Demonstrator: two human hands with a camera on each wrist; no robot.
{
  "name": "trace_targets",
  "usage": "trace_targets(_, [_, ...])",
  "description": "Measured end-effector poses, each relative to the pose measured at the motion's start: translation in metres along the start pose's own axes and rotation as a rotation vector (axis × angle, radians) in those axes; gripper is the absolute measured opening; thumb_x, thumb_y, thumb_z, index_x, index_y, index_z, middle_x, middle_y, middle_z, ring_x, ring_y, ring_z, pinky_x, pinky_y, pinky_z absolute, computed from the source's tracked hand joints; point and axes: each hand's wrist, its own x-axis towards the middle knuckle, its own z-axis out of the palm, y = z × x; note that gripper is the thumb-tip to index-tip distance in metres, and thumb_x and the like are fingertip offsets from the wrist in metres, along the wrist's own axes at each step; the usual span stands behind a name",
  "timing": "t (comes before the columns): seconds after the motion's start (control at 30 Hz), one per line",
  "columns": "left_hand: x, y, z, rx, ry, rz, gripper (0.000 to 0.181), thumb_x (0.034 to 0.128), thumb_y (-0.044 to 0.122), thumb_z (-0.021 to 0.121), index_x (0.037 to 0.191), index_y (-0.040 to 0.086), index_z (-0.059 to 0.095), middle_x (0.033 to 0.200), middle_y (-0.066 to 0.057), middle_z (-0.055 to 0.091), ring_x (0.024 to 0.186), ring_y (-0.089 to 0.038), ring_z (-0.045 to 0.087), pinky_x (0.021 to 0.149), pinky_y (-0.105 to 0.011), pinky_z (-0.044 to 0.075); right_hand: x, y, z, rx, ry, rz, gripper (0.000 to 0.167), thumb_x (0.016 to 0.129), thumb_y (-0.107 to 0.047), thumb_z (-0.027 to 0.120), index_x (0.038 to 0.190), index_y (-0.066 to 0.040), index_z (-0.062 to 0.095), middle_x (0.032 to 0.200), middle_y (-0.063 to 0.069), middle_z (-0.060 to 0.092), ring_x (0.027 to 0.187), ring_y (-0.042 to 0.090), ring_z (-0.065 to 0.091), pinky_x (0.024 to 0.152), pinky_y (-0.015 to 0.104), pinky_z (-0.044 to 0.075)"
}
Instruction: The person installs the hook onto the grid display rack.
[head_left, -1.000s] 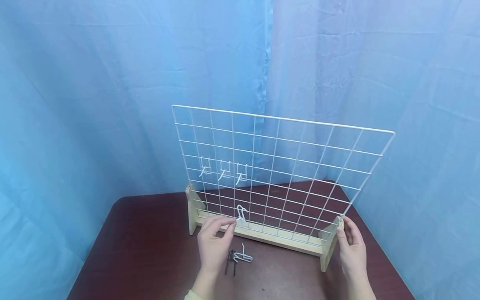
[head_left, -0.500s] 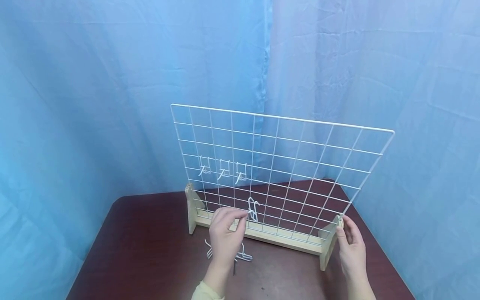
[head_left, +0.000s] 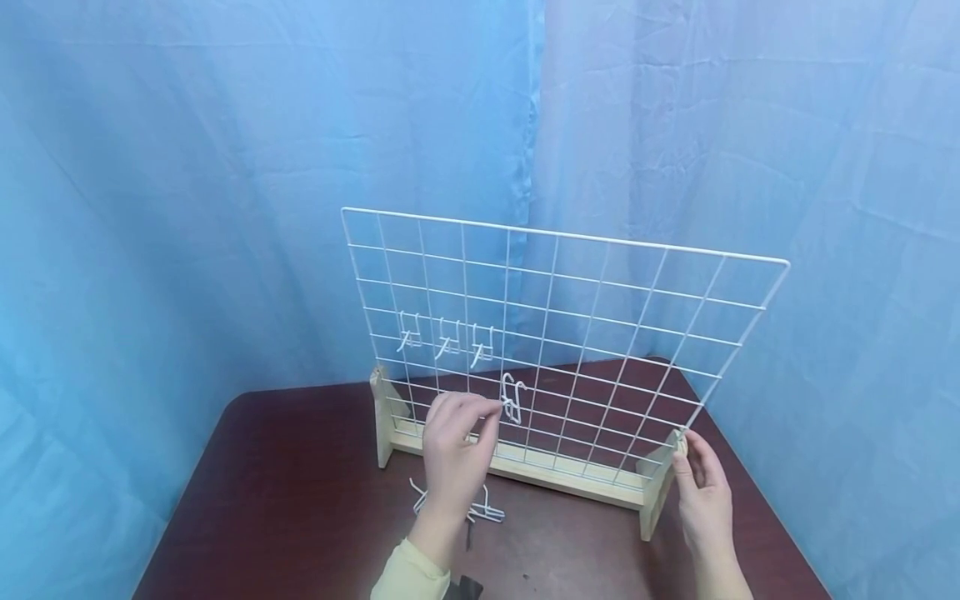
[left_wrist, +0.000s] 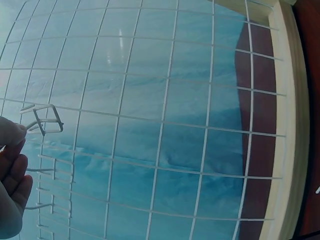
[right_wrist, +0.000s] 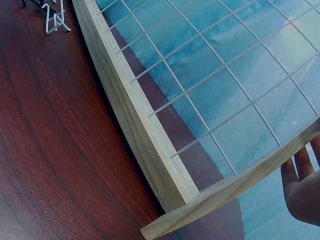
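Observation:
My left hand point(head_left: 461, 450) pinches a white wire hook point(head_left: 513, 410) between thumb and fingertips, in front of a white wire grid panel point(head_left: 555, 275). The left wrist view shows this hook point(left_wrist: 62, 123) close to the grid's wires; whether it touches them I cannot tell. Three similar white hooks point(head_left: 482, 354) hang in a row on the grid's left half. At the right end, my right hand point(head_left: 703, 500) grips the upper part of the wooden side support point(head_left: 657, 504). That hand shows only partly, behind the wood, in the right wrist view.
Loose white hooks point(head_left: 489, 513) and a dark hook point(head_left: 469, 535) lie on the reddish-brown table point(head_left: 300, 483) before the stand, partly behind my left wrist. A wooden base bar point(head_left: 570, 482) joins both supports. Blue curtains point(head_left: 262, 167) surround the table.
My left hand has moved right and upward with the pinched hook, from low by the base bar to higher before the grid. The right hand stays on the support.

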Motion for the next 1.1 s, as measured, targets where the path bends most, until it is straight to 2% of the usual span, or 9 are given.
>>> trace_targets(0.4, [0.030,0.003,0.008,0.079,0.018,0.112,0.017,0.0763,-0.008,0.074,0.084,0.007,0.076,0.080,-0.001,0.069,0.080,-0.021,0.060,0.074,-0.033,0.050,0.000,0.002,0.000,0.005,-0.007,-0.004,0.048,0.103,-0.017,0.053,0.148,-0.005,0.041,0.130,-0.013,0.050,0.137,0.014,0.041,0.102,0.013,0.038])
trace_targets(0.67, [0.036,-0.001,0.014,0.138,0.031,0.151,0.016,0.0765,-0.008,0.073,0.082,0.007,0.076,0.079,-0.002,0.068,0.079,-0.021,0.060,0.071,-0.032,0.051,0.000,0.001,0.000,0.002,-0.002,-0.009,0.047,0.103,-0.017,0.053,0.147,-0.005,0.042,0.131,-0.011,0.050,0.137,0.013,0.041,0.102,0.014,0.038])
trace_targets(1.1, [0.044,-0.014,0.029,0.187,0.113,0.213,0.015,0.0778,-0.006,0.073,0.084,0.008,0.076,0.081,-0.002,0.069,0.079,-0.021,0.062,0.075,-0.033,0.052,0.000,0.002,0.001,0.052,0.006,-0.045,0.045,0.103,-0.013,0.053,0.146,-0.003,0.044,0.127,-0.013,0.052,0.133,0.010,0.044,0.100,0.012,0.040])
